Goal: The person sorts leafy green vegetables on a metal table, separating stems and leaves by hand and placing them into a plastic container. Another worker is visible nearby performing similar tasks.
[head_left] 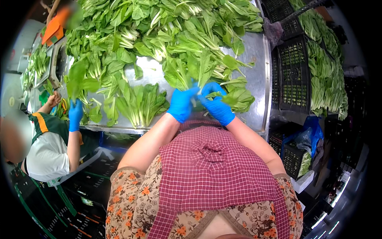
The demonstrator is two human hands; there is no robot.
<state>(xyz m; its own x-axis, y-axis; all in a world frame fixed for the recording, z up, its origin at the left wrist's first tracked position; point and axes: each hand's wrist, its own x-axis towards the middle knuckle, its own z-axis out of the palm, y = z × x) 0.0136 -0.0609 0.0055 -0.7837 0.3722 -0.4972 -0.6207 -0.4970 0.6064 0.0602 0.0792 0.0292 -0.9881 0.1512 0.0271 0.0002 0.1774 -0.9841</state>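
Observation:
Blue gloves cover both of my hands, which meet over the near edge of a metal table [143, 70]. My left hand [182, 103] grips a bunch of leafy greens [177, 73] by its pale stems, leaves pointing away from me. Close beside it, my right hand [218, 103] has its fingers bent at the stems, with a leaf [229, 100] blurred by motion at its fingers. What exactly the right fingers pinch is partly hidden. A row of aligned greens [140, 104] lies left of my hands, and a smaller bunch [243, 97] lies to the right.
A large heap of greens [167, 27] covers the table's far side. At the left, a co-worker [50, 149] holds greens near a scale [58, 65]. Black plastic crates [294, 71] packed with greens stand to the right. More dark crates [86, 191] are at the lower left.

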